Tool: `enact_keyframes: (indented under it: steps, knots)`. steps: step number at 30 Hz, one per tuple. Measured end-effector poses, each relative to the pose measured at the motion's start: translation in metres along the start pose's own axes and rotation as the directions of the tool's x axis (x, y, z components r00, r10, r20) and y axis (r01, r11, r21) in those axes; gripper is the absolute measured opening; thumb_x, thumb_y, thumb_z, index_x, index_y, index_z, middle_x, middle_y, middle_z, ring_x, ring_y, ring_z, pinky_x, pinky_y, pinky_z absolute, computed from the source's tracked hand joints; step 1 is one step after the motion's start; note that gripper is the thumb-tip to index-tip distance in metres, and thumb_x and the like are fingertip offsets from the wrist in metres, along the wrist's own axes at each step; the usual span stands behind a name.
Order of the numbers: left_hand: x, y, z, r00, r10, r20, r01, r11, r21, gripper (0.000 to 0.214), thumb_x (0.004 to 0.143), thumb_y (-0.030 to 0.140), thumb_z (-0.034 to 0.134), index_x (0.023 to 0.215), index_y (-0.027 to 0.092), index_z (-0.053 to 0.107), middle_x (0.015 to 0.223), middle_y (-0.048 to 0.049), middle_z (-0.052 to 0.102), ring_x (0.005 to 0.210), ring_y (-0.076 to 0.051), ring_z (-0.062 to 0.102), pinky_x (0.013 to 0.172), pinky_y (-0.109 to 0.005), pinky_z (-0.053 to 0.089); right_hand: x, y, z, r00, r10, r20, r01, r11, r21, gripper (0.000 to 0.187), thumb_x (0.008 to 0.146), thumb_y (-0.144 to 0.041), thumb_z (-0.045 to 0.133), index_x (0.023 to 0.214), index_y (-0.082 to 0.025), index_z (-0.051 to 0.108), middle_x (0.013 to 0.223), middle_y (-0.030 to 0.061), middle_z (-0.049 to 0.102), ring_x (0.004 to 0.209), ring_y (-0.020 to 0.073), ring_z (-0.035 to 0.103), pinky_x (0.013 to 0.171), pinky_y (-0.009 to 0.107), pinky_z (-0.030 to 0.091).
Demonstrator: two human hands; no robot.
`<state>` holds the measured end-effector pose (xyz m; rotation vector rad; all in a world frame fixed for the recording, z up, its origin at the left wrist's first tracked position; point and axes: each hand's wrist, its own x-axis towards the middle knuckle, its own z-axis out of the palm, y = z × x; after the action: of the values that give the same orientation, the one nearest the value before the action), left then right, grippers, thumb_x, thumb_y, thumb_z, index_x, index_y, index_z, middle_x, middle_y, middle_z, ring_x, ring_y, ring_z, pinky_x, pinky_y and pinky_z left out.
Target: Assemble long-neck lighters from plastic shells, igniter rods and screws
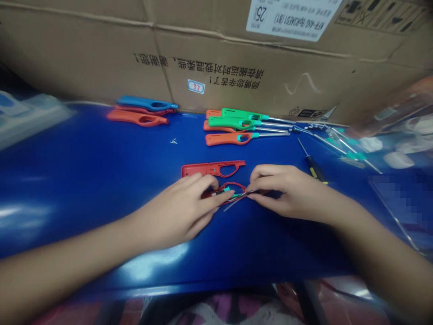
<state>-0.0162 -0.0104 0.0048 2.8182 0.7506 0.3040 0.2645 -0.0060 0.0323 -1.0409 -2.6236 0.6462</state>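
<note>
My left hand (pixel 184 207) is closed over a red lighter shell half (pixel 238 185), its thumb and fingers pressing on it. Teal and dark parts show inside that half, partly covered by my fingers. My right hand (pixel 287 192) pinches a thin metal piece (pixel 233 203) at the front end of the shell; whether it is a tube or a wire I cannot make out. Just beyond my hands lies the other red shell half (pixel 196 169), inner side up.
Green and orange lighters (pixel 233 122) with metal nozzles lie against the cardboard box (pixel 111 58). Blue and orange handles (pixel 142 118) are at left, near small screws (pixel 173 141). A screwdriver (pixel 315 169) rests at right, close to loose metal tubes (pixel 329 143) and clear plastic bags (pixel 416 135).
</note>
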Motion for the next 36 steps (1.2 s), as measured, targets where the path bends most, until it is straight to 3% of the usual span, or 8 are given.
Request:
enact_keyframes:
  steps: [17,36]
  knots:
    - [-0.0032,0.0014,0.0006,1.000,0.004,0.004,-0.004,1.000,-0.017,0.045,0.102,0.023,0.042,0.146,0.025,0.051,0.117,-0.0113,0.056,0.103,-0.025,0.056,0.085,-0.041,0.053,0.0012,0.0038,0.0009,0.997,-0.081,-0.004,0.081,0.997,0.019,0.012,0.095,-0.020,0.062,0.096,-0.018,0.074,0.096,0.0038,0.067,0.082,0.0123,0.063,0.072,0.025,0.046]
    - [-0.0024,0.0011,0.0004,1.000,0.000,0.004,0.000,1.000,-0.009,0.043,0.102,0.024,0.044,0.143,0.024,0.054,0.116,-0.0118,0.057,0.102,-0.026,0.057,0.084,-0.042,0.055,0.0019,0.0007,0.0023,0.997,-0.072,-0.005,0.072,0.997,0.014,0.015,0.095,-0.022,0.062,0.094,-0.017,0.075,0.094,0.0037,0.069,0.079,0.0117,0.064,0.071,0.025,0.046]
